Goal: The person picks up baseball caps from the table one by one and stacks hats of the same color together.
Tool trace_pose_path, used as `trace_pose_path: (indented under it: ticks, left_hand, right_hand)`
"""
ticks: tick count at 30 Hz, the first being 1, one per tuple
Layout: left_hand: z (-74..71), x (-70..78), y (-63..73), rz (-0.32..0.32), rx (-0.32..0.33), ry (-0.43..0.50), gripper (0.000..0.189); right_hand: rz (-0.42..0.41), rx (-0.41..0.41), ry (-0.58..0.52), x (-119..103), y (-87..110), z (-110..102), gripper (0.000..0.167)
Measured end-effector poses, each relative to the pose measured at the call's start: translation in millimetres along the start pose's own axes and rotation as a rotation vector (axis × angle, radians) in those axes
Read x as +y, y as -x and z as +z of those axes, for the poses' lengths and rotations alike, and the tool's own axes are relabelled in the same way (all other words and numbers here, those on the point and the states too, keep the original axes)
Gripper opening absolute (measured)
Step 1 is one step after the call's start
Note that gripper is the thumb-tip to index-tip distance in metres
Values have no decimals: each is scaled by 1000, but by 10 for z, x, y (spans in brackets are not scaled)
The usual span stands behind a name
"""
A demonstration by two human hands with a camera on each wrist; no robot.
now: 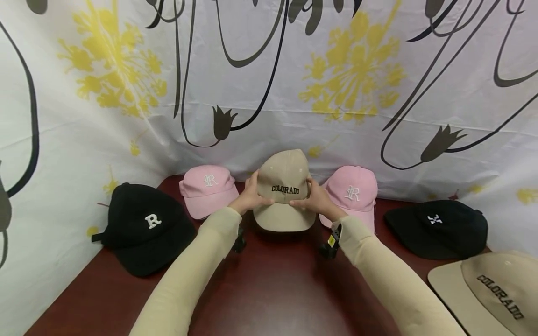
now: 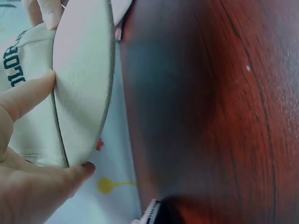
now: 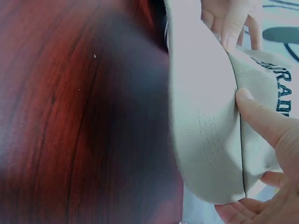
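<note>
Both hands grip a beige baseball cap [image 1: 284, 170] with dark COLORADO lettering, near the back of the dark red table. My left hand [image 1: 251, 196] holds its left side and my right hand [image 1: 316, 199] its right side. Each thumb presses on the front where the crown meets the brim [image 2: 86, 79]; the other fingers wrap round the sides, partly hidden. The brim faces toward me. In the right wrist view the right thumb [image 3: 261, 114] lies along the brim seam, below the lettering. A pink cap stands close to each hand.
Pink caps [image 1: 210, 189] [image 1: 354, 189] flank the beige one. A black cap [image 1: 143, 224] with a white R sits at left, another black cap [image 1: 445, 228] at right. A second beige COLORADO cap [image 1: 500, 289] lies front right. Patterned white cloth [image 1: 269, 93] hangs behind the table [image 1: 269, 289].
</note>
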State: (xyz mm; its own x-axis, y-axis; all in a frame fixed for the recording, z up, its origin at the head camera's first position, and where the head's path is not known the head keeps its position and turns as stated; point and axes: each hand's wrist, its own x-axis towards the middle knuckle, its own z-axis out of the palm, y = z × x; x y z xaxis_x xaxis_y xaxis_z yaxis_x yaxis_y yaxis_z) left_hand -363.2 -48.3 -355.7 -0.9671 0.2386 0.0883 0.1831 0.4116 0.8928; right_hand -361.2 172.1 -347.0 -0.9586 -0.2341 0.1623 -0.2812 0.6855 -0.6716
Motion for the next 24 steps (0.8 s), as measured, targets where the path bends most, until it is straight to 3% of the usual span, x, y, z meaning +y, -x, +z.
trace_pose_path:
  ticks: [8,13,24]
  left_hand:
    - [31,231,191,63,14,-36,106]
    - [55,373,327,69,28,-31,106]
    - [150,665,816,61,38,-60,107]
  right_hand:
    - [-29,24,-3,-125,249,-162,97]
    - [-132,50,-38,-187,392,-246,93]
    - [-173,58,-13,-323,877,-362,93]
